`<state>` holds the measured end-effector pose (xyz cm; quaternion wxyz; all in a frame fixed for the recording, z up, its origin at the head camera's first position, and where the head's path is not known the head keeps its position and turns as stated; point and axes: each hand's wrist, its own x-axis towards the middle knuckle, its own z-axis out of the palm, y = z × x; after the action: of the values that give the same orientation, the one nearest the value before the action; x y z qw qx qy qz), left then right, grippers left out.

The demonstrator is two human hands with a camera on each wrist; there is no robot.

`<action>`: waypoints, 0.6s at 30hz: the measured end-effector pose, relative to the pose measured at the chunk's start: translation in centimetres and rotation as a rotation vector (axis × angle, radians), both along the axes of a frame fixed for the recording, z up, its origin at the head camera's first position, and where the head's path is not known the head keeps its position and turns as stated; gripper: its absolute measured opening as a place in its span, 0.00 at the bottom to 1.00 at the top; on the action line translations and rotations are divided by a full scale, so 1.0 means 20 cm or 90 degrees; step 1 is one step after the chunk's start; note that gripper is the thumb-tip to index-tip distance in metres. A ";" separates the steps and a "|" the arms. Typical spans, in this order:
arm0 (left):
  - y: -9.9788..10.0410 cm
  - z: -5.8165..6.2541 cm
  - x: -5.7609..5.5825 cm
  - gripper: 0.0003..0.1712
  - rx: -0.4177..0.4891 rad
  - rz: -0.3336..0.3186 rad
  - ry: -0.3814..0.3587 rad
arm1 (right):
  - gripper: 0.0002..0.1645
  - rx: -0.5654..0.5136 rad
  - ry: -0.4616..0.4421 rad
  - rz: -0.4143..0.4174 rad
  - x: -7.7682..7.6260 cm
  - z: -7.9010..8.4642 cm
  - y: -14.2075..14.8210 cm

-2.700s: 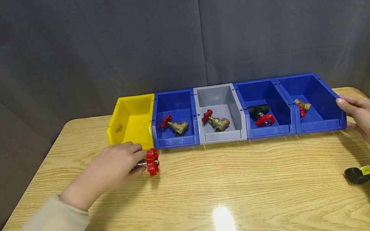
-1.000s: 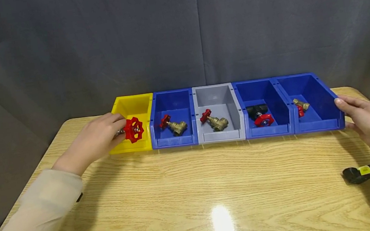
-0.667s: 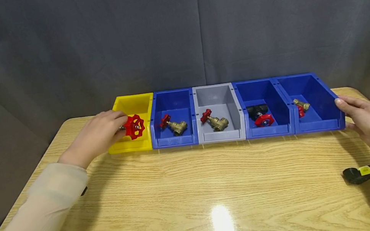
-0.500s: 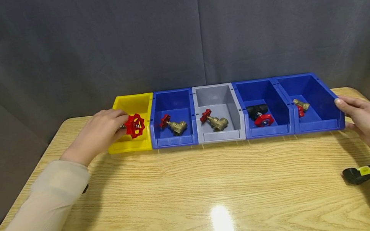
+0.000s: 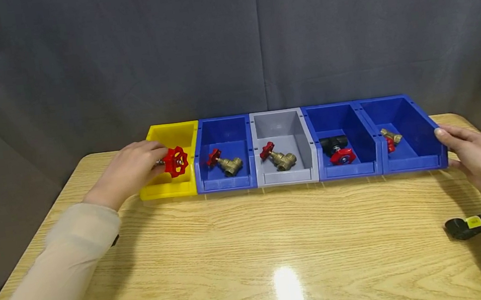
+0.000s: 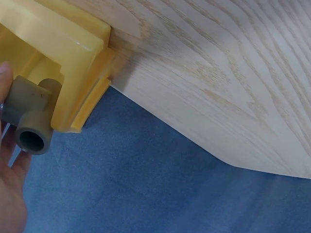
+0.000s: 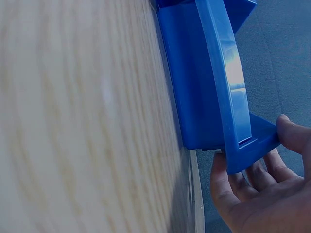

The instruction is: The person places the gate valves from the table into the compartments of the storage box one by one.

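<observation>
In the head view my left hand (image 5: 132, 167) holds a valve with a red handwheel (image 5: 176, 162) over the front part of the yellow bin (image 5: 169, 191). The handwheel faces right; fingers hide most of the body. From the left wrist, the drab, tee-shaped valve body (image 6: 36, 114) shows beside the bin's yellow wall, one round port facing the camera. My right hand (image 5: 480, 158) grips the outer side of the rightmost blue bin (image 5: 418, 163), thumb on its upper edge. The right wrist view shows fingers (image 7: 223, 189) under the bin's rim.
Between the yellow and rightmost bins stand a blue bin (image 5: 228, 184) and a grey bin (image 5: 289, 177), each with a brass valve, then a blue bin (image 5: 351, 171) with a black valve. A small brass valve (image 5: 392, 137) lies in the rightmost bin. A dark curtain (image 5: 228, 46) hangs behind.
My left hand has carried the valve from the table in front of the yellow bin up over that bin, then shifted only slightly. The right hand has stayed on its bin.
</observation>
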<state>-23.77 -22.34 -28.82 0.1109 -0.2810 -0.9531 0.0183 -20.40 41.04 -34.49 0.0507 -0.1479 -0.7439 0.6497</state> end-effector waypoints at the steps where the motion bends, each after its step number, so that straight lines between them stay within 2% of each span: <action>1: 0.00 0.00 0.00 0.23 0.000 -0.005 0.002 | 0.36 0.005 -0.003 -0.001 0.00 0.00 0.00; 6: 0.01 -0.02 -0.04 0.19 0.003 -0.028 0.006 | 0.48 0.005 -0.018 -0.004 0.00 0.00 -0.01; 9: 0.01 -0.02 -0.05 0.18 0.003 -0.030 -0.003 | 0.50 0.024 -0.026 -0.007 -0.05 -0.06 0.06; 13: 0.03 -0.03 -0.05 0.17 -0.005 -0.023 -0.024 | 0.52 0.046 -0.039 -0.007 -0.07 -0.08 0.09; 16: 0.03 -0.04 -0.05 0.17 -0.012 -0.018 -0.041 | 0.53 0.040 -0.049 -0.004 -0.01 -0.01 0.02; 18: 0.03 -0.05 -0.06 0.17 -0.014 -0.022 -0.047 | 0.54 0.039 -0.053 -0.003 0.00 0.01 0.00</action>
<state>-24.96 -21.66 -29.83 0.0732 -0.2992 -0.9512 0.0163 -20.33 40.96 -34.29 0.0260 -0.1750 -0.7647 0.6196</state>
